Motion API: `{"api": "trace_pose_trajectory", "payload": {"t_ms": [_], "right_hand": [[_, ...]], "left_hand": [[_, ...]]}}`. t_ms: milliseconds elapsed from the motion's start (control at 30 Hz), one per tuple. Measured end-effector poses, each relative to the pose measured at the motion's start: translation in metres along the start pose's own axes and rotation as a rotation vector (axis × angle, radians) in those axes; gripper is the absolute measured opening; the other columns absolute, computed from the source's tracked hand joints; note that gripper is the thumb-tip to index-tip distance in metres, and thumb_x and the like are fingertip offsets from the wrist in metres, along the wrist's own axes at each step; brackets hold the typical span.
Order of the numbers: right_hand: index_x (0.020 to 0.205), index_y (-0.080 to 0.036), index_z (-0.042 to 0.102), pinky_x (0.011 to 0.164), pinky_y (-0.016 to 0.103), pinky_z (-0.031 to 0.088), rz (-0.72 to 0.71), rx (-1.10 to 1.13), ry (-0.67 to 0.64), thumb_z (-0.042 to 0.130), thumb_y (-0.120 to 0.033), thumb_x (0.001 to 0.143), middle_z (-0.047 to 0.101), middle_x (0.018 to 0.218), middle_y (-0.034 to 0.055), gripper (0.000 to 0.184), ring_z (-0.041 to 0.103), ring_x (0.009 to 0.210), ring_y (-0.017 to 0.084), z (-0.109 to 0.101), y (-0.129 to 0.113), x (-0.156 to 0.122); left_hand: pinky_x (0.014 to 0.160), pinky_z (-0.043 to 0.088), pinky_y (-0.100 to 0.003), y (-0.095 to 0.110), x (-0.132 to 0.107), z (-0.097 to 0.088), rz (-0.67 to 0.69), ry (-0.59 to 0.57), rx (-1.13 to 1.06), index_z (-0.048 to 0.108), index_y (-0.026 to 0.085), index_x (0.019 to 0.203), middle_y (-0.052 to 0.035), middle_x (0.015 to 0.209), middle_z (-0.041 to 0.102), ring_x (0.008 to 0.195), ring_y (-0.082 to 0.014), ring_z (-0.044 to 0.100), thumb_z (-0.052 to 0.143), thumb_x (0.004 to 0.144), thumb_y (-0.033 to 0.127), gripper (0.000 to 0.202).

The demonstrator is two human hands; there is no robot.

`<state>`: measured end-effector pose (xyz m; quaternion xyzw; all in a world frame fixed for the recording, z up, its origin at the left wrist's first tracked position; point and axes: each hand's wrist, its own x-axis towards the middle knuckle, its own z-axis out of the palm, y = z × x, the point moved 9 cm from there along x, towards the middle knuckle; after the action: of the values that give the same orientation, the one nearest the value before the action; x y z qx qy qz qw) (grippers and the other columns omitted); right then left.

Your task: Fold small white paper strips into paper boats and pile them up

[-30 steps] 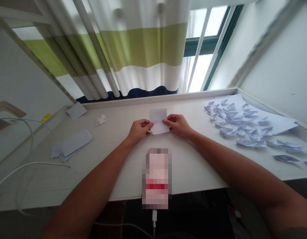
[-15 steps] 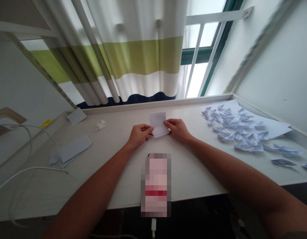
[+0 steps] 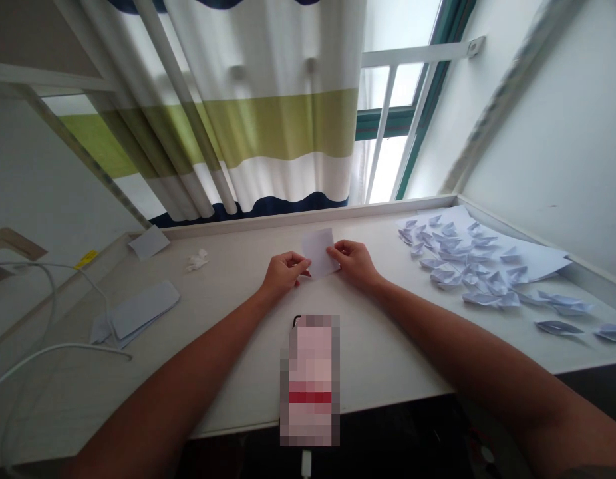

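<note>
A small white sheet of paper (image 3: pixel 318 253) is held up over the middle of the desk, between my two hands. My left hand (image 3: pixel 287 269) pinches its lower left edge with thumb and fingers. On the other side, my right hand (image 3: pixel 354 261) grips the right edge, thumb in front and fingers behind. The fingers behind the sheet are partly hidden. Nearer to me lies a phone (image 3: pixel 310 379) with its screen blurred out, a white cable plug at its lower end.
Many folded paper boats (image 3: pixel 467 256) lie at the right, some on larger white sheets (image 3: pixel 542 256). At the left are a stack of paper (image 3: pixel 143 309), a single sheet (image 3: pixel 149 243), a crumpled scrap (image 3: pixel 197 259) and a white cable (image 3: pixel 63 349). A raised rim (image 3: pixel 288 218) edges the desk's back.
The camera view has tilted up slightly and shifted. Both hands keep their hold on the paper, whose lower edges now look more closely lined up.
</note>
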<state>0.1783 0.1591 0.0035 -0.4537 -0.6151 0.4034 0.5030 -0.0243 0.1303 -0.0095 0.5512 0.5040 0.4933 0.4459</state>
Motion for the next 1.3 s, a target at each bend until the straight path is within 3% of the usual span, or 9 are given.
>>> {"api": "trace_pose_trajectory", "payload": {"t_ms": [100, 267, 433, 600, 767, 833, 1033, 1167, 1300], "right_hand": [[0.073, -0.02, 0.072, 0.052, 0.03, 0.052, 0.048, 0.01, 0.019, 0.075, -0.062, 0.08, 0.068, 0.07, 0.0041, 0.043, 0.06, 0.064, 0.019, -0.009, 0.005, 0.003], [0.077, -0.019, 0.073, 0.06, 0.032, 0.062, 0.086, 0.087, 0.136, 0.079, -0.064, 0.082, 0.073, 0.079, 0.007, 0.046, 0.067, 0.075, 0.021, -0.027, 0.016, 0.009], [0.083, -0.019, 0.076, 0.067, 0.034, 0.065, 0.073, 0.039, 0.032, 0.071, -0.065, 0.089, 0.078, 0.087, 0.0084, 0.047, 0.073, 0.086, 0.025, -0.014, 0.021, 0.014], [0.082, -0.019, 0.075, 0.08, 0.041, 0.062, -0.152, -0.117, 0.286, 0.065, -0.07, 0.093, 0.078, 0.088, 0.0095, 0.053, 0.075, 0.093, 0.031, -0.043, -0.009, 0.012], [0.079, -0.019, 0.069, 0.052, 0.032, 0.059, 0.022, 0.219, -0.13, 0.079, -0.084, 0.077, 0.069, 0.068, 0.0037, 0.067, 0.07, 0.057, 0.02, 0.001, -0.009, -0.002], [0.079, -0.017, 0.069, 0.053, 0.03, 0.061, 0.047, 0.251, -0.246, 0.083, -0.082, 0.075, 0.069, 0.069, 0.0032, 0.066, 0.07, 0.055, 0.017, 0.018, -0.012, -0.013], [0.112, -0.018, 0.078, 0.055, 0.033, 0.067, 0.066, 0.316, -0.248, 0.089, -0.06, 0.081, 0.08, 0.089, 0.0059, 0.053, 0.074, 0.059, 0.017, 0.021, -0.014, -0.02], [0.11, -0.016, 0.083, 0.06, 0.035, 0.068, 0.113, 0.354, -0.277, 0.083, -0.04, 0.086, 0.08, 0.097, 0.0092, 0.035, 0.077, 0.065, 0.019, 0.02, -0.012, -0.021], [0.1, -0.015, 0.083, 0.063, 0.036, 0.067, 0.156, 0.427, -0.297, 0.078, -0.045, 0.088, 0.077, 0.098, 0.0114, 0.033, 0.076, 0.078, 0.022, 0.023, -0.012, -0.022]], "left_hand": [[0.051, 0.051, -0.025, 0.004, 0.005, 0.006, 0.013, -0.089, -0.033, 0.071, 0.017, 0.081, -0.0092, 0.078, 0.077, 0.075, -0.024, 0.079, 0.092, 0.071, 0.055, 0.044], [0.049, 0.051, -0.024, 0.006, 0.013, -0.005, 0.031, 0.04, -0.053, 0.068, 0.016, 0.089, -0.0152, 0.111, 0.082, 0.073, -0.019, 0.077, 0.085, 0.081, 0.053, 0.041], [0.047, 0.048, -0.022, 0.007, 0.012, -0.004, 0.084, 0.071, 0.0, 0.065, 0.018, 0.094, -0.01, 0.097, 0.08, 0.068, -0.0166, 0.072, 0.082, 0.082, 0.048, 0.036], [0.052, 0.05, -0.023, 0.007, 0.008, 0.002, 0.123, -0.003, 0.024, 0.068, 0.017, 0.096, -0.009, 0.092, 0.078, 0.07, -0.0166, 0.071, 0.081, 0.084, 0.046, 0.034], [0.069, 0.06, -0.027, 0.011, 0.007, -0.007, 0.142, 0.044, -0.113, 0.071, 0.017, 0.116, -0.0127, 0.119, 0.078, 0.1, -0.0217, 0.074, 0.09, 0.076, 0.053, 0.057], [0.071, 0.06, -0.027, 0.012, 0.005, -0.007, 0.131, 0.032, -0.132, 0.074, 0.017, 0.113, -0.0107, 0.112, 0.079, 0.095, -0.0193, 0.072, 0.09, 0.076, 0.055, 0.056], [0.057, 0.062, -0.029, 0.008, -0.003, -0.006, 0.069, 0.018, -0.188, 0.075, 0.015, 0.089, -0.0017, 0.076, 0.071, 0.07, -0.015, 0.063, 0.095, 0.069, 0.055, 0.049], [0.056, 0.063, -0.03, 0.012, -0.005, 0.0, 0.076, -0.048, -0.209, 0.075, 0.017, 0.098, -0.0012, 0.074, 0.073, 0.069, -0.0167, 0.068, 0.093, 0.074, 0.054, 0.047], [0.056, 0.063, -0.029, 0.014, -0.007, -0.001, 0.104, -0.045, -0.196, 0.078, 0.017, 0.1, -0.0027, 0.079, 0.077, 0.071, -0.0177, 0.071, 0.092, 0.074, 0.048, 0.042]]}}
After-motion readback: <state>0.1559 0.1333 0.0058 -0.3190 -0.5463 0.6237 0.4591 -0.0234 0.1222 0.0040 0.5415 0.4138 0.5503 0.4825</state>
